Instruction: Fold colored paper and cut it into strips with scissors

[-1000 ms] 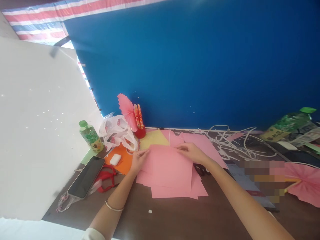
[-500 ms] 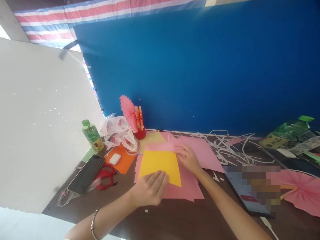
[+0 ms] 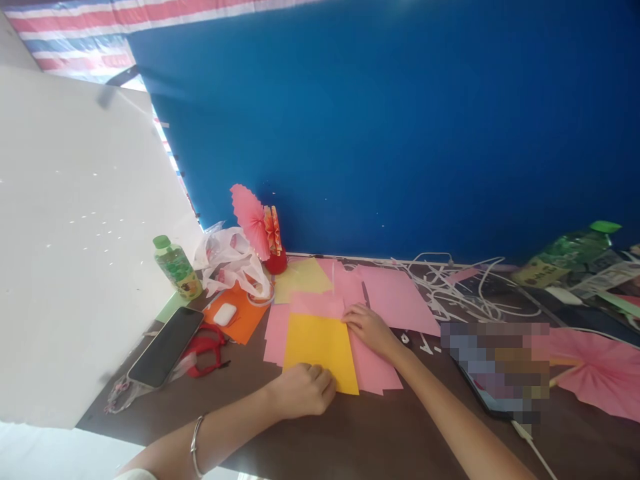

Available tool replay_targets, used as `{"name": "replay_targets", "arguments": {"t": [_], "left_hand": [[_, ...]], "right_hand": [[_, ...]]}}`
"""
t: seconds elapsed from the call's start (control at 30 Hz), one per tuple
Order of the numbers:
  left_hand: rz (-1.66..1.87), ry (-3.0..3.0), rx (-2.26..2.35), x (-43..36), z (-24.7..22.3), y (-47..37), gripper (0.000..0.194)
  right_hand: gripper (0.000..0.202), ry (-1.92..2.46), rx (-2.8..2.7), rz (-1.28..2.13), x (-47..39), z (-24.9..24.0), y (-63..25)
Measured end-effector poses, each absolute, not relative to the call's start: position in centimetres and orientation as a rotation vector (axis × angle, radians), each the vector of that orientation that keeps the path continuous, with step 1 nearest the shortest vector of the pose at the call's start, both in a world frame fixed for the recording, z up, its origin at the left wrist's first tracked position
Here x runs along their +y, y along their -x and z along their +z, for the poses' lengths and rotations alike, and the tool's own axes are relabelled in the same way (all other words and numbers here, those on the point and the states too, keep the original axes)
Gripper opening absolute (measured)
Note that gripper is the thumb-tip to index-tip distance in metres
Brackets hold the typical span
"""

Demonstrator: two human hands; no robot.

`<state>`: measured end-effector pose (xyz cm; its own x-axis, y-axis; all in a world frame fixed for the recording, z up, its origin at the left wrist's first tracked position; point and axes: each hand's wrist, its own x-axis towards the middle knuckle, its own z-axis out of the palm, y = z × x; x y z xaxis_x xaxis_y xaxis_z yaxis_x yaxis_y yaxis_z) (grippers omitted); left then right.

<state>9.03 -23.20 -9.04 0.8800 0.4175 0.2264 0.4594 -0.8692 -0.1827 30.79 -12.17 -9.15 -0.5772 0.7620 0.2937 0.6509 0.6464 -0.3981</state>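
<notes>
A yellow sheet of paper (image 3: pixel 320 341) lies over a stack of pink paper (image 3: pixel 374 373) in front of me. Along its far edge shows a band of pink paper (image 3: pixel 317 305); whether the two are joined I cannot tell. My left hand (image 3: pixel 305 390) is closed, its curled fingers on the yellow sheet's near left part, with the thumb hidden. At the far right corner, my right hand (image 3: pixel 369 328) has its fingers together, gripping the yellow sheet's edge beside the pink band.
Left on the dark table (image 3: pixel 365 440) are a phone (image 3: pixel 167 347), red-handled scissors (image 3: pixel 206 350), a white case (image 3: pixel 225 314) and a green-capped bottle (image 3: pixel 179 269). White cables (image 3: pixel 465 293), a tablet (image 3: pixel 493 373) and a pink paper fan (image 3: pixel 597 370) lie right. A blue partition (image 3: pixel 375 133) stands behind.
The yellow sheet and the pink band have come nearer to me over the pink stack. Both hands have moved with them, the right one slightly lower along the edge. The view has shifted a little.
</notes>
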Motion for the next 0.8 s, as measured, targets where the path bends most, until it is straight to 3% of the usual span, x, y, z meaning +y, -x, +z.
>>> {"name": "replay_targets", "arguments": {"t": [0.27, 0.4, 0.8], "left_hand": [[-0.273, 2.853, -1.27, -19.2, -8.0, -8.7, 0.027], [-0.345, 2.858, -1.239, -18.5, -9.5, -8.2, 0.042], [-0.283, 2.965, -1.336, -19.1, -9.9, -9.0, 0.057]], "right_hand": [[0.034, 1.104, -2.544, 0.372, -12.1, -8.5, -30.4], [0.034, 1.116, -2.537, 0.389, -12.3, -8.4, -30.5], [0.034, 1.322, -2.428, 0.402, -13.7, -7.4, -32.8]]}}
